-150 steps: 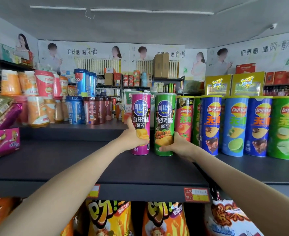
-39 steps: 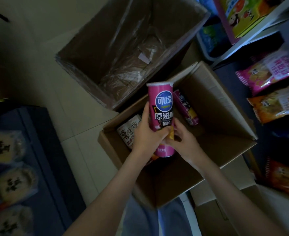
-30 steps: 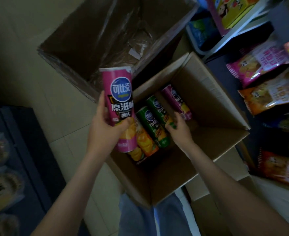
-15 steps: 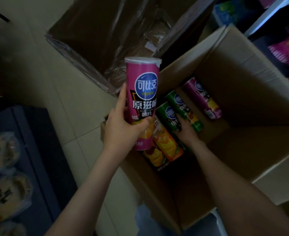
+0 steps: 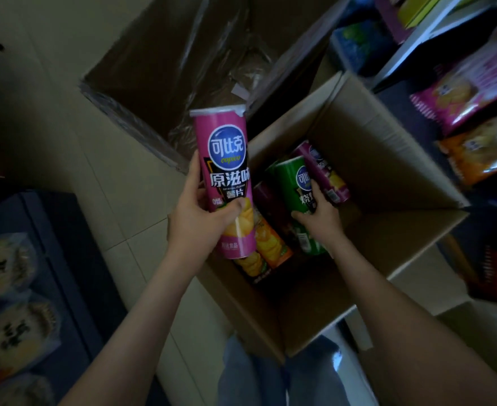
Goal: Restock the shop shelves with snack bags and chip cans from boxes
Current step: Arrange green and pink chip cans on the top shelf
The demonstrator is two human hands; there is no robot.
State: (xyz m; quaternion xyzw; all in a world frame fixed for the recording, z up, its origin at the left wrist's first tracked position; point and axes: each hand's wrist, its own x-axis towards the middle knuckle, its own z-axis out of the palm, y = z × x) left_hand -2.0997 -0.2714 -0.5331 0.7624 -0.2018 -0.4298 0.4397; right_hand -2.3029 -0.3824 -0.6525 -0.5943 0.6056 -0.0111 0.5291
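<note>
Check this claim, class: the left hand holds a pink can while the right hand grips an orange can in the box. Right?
No: the head view shows the right hand gripping a green can in the box; the rest stands.

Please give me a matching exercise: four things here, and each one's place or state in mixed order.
1. tall pink chip can
2. tall green chip can
3. orange chip can
4. dark plastic-lined cardboard box

A. lies unheld in the brown cardboard box
B. shows no cans
C. gripped by the right hand
D. held by the left hand

Pairs: 1-D, 2-C, 3-A, 4-B.
</note>
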